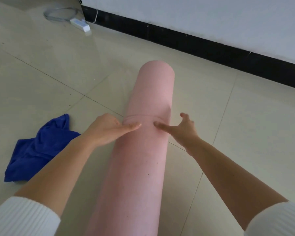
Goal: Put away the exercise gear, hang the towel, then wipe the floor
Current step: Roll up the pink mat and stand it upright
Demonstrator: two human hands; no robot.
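While lying lengthwise on the tiled floor (228, 116) beside the blue towel (34, 150), treat the rolled pink mat (143, 167) as light, soft and springy; clasp around the middle, at the band (143, 118). Note right hand (182, 130) splayed, thumb touching; left hand (106, 130) thumb on band, fingers hidden, so cannot tell whether pinching.

Pale glossy floor tiles (58, 68) with thin dark joints. White wall (211, 17) above a black skirting (194, 43). White power strip (80, 24) near the corner.

We look forward and down from one wide-angle camera on our head, close over the pink rolled mat (148, 150) running 6 to 12 o'clock, the wall (211, 17) at 1 o'clock.
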